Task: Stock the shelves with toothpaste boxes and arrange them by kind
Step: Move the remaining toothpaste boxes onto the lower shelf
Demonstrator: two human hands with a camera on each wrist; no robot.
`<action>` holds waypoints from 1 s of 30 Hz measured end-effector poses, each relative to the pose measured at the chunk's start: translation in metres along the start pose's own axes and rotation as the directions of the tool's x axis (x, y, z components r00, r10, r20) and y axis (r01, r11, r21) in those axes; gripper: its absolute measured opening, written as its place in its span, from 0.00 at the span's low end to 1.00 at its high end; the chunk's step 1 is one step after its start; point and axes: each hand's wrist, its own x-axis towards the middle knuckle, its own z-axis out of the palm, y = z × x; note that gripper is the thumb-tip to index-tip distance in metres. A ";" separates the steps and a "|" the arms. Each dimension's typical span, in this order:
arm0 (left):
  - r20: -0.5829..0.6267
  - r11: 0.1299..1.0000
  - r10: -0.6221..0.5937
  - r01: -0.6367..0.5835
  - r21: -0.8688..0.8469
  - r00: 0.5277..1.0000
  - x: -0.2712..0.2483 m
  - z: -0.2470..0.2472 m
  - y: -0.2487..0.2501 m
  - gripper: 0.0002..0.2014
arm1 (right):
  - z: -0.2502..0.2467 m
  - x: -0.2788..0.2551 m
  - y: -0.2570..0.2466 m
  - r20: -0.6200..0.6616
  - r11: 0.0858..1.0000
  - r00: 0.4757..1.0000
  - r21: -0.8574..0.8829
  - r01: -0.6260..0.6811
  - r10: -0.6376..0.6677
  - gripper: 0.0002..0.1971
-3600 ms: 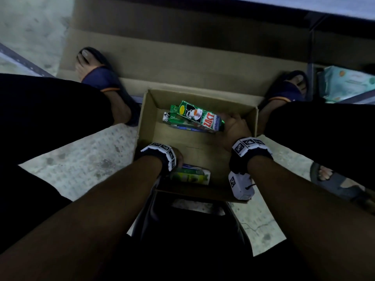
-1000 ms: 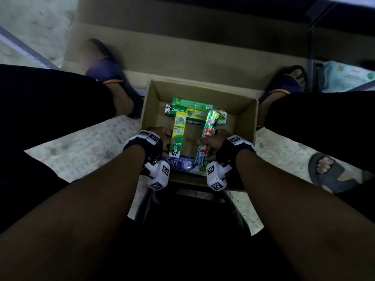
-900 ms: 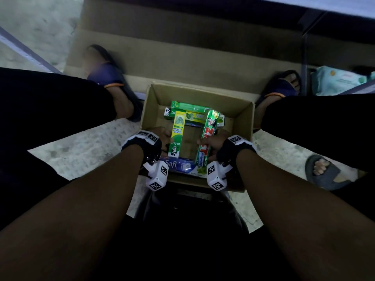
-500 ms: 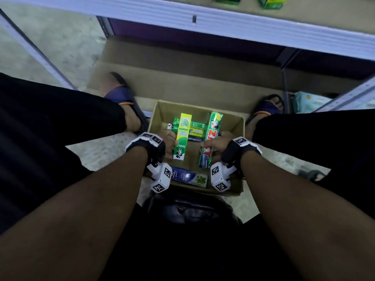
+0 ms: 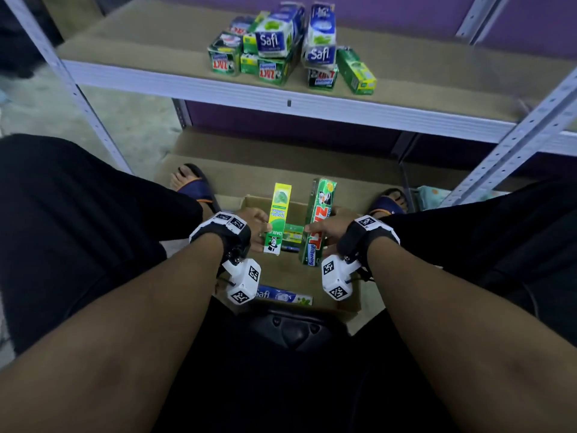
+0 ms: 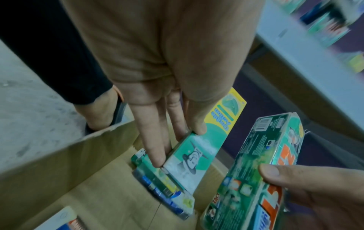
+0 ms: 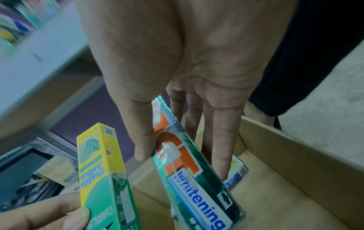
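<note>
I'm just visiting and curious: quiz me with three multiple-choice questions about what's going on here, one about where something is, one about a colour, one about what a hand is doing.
1. Where does the Safi box lie?
A. in the carton
B. on the shelf
C. on the floor

2. What colour is the far end of the Darlie box?
A. red
B. yellow
C. purple

3. What is the right hand doing?
A. hanging idle
B. pressing the shelf
C. gripping the Zact box

Answers: 1 A, it lies along the near wall of the carton. 2 B, yellow shows above the green half. 3 C, thumb and fingers clamp the box, while the left hand holds the Darlie box.
</note>
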 end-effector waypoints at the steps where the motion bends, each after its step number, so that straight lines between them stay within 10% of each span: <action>1: 0.003 1.000 0.016 -0.016 -0.004 1.000 -0.003 -0.002 0.004 0.07 | -0.003 -0.005 -0.005 0.008 1.000 1.000 -0.011 0.007 -0.007 0.27; 21: -0.177 0.842 0.536 -0.537 0.043 0.826 -0.075 -0.062 0.179 0.07 | -0.088 -0.130 -0.202 -0.194 0.888 0.876 0.042 0.458 -0.442 0.17; 30: -0.244 0.846 0.529 -0.526 0.081 0.813 -0.071 -0.117 0.248 0.15 | -0.105 -0.135 -0.288 -0.224 0.862 0.833 -0.094 0.498 -0.506 0.25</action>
